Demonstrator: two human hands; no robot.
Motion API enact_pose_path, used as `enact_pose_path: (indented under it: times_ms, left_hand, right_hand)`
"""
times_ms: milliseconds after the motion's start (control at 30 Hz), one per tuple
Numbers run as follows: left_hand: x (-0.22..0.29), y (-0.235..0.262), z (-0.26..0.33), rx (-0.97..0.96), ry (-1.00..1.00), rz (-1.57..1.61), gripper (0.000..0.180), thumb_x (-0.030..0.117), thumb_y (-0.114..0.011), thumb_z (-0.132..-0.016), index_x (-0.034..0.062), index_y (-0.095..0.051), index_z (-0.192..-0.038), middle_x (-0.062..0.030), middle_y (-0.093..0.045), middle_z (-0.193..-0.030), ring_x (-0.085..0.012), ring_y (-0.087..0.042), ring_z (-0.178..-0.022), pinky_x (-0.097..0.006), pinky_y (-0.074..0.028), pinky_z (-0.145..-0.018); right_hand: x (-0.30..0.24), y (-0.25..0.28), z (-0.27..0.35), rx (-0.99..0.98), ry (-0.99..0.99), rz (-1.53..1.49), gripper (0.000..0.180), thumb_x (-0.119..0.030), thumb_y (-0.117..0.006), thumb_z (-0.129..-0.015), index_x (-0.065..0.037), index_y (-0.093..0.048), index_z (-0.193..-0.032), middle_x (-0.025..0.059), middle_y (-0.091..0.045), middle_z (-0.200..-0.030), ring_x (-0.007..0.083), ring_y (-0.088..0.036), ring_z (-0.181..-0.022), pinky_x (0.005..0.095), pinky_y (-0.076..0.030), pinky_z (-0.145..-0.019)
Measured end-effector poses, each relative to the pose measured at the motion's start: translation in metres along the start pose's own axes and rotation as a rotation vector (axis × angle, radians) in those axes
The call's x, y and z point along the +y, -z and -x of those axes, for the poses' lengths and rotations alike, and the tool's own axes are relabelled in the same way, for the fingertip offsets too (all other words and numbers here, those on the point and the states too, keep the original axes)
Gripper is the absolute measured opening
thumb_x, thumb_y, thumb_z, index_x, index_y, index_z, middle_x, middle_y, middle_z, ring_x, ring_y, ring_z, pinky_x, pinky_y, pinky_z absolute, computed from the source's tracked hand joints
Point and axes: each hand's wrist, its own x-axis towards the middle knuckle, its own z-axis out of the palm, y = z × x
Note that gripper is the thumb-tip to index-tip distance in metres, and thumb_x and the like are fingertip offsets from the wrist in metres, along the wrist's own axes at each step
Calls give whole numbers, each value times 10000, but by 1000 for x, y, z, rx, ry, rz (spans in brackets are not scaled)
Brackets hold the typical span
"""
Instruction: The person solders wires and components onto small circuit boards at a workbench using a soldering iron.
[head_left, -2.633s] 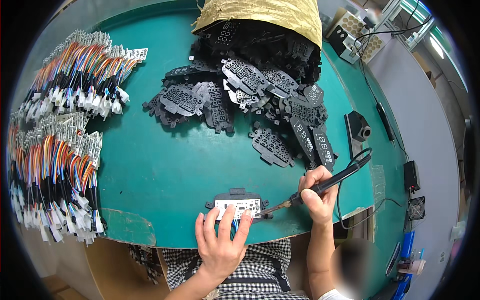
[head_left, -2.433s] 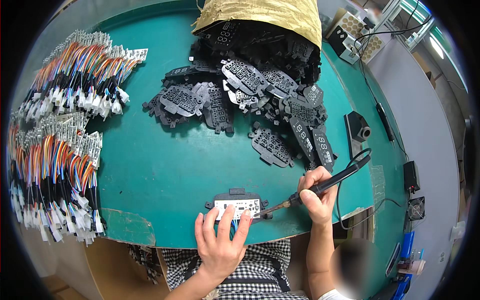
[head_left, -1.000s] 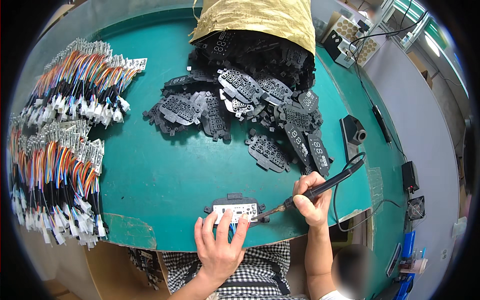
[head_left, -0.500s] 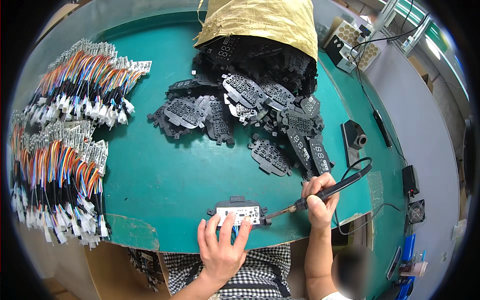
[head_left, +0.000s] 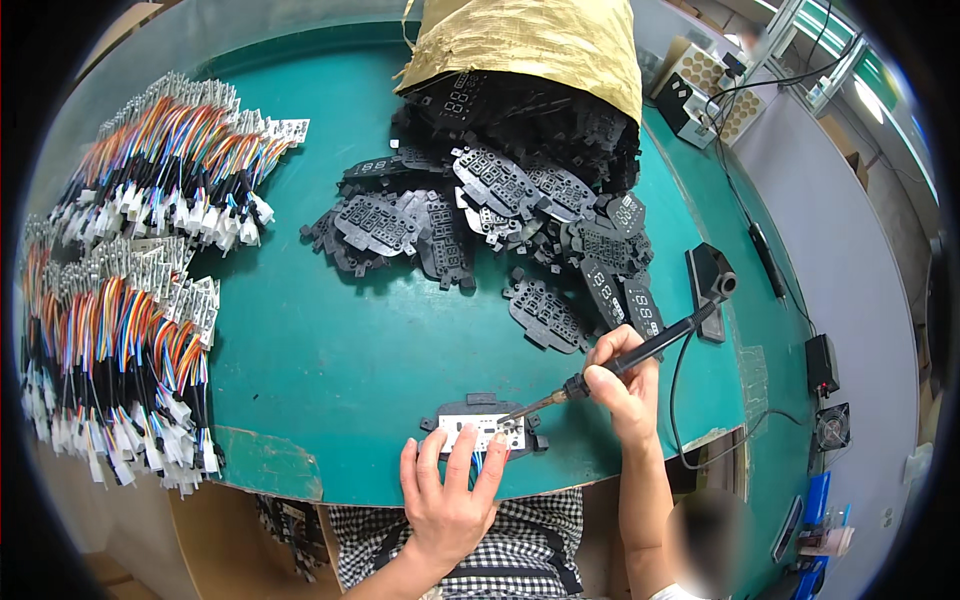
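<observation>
We have a white circuit board (head_left: 483, 428) lying on a black plastic housing (head_left: 482, 404), both on the green surface (head_left: 330, 380). Our left hand (head_left: 452, 510) comes in from the near side of the board, its fingers spread and extended, fingertips resting on the board's near part without wrapping around it. Thin coloured wires (head_left: 477, 464) leave the board's near edge, partly hidden by those fingers.

Our right hand (head_left: 627, 385), to the right of the board, has its fingers clenched around the black handle of a soldering iron (head_left: 660, 339). The iron slants down leftward, its tip at the board's face; we cannot tell whether it touches.

Beyond the board, well apart from it, we see a heap of black housings (head_left: 495, 185) spilling from a yellow sack (head_left: 525, 45), with one single housing (head_left: 547, 313) nearer the board. Far to the board's left lie two rows of wired boards, a farther row (head_left: 180, 150) and a nearer row (head_left: 115, 340), their white connectors pointing our way. To the board's right and beyond it stands a black iron holder (head_left: 707, 275).
</observation>
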Motion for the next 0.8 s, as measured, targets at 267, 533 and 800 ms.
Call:
enact_pose_path:
  times_ms: [267, 533, 800]
  left_hand:
    - [0, -1, -1, 11, -1, 7, 407, 208, -689, -634, 166, -612, -1031, -102, -523, -1081, -329, -479, -973, -525, -381, -848]
    - [1, 0, -2, 12, 3, 20, 413, 207, -694, -621, 161, -614, -1023, -106, -525, -1082, -330, -479, -974, -528, -376, -852]
    - [0, -1, -1, 14, 3, 10, 412, 209, -697, -620, 160, -615, -1021, -105, -524, -1081, -327, -479, -975, -527, -376, -853]
  right_hand:
    - [2, 0, 0, 7, -8, -19, 197, -91, -635, -730, -56, -460, -814, -42, -449, -712, 17, -423, -601, 160, -344, -540]
    - [3, 2, 1, -5, -7, -22, 191, -85, -628, -733, -54, -462, -822, -35, -450, -733, 23, -432, -629, 164, -354, -563]
    - [6, 1, 1, -5, 13, -28, 189, -71, -625, -731, -49, -461, -822, -33, -449, -735, 23, -425, -624, 163, -349, -559]
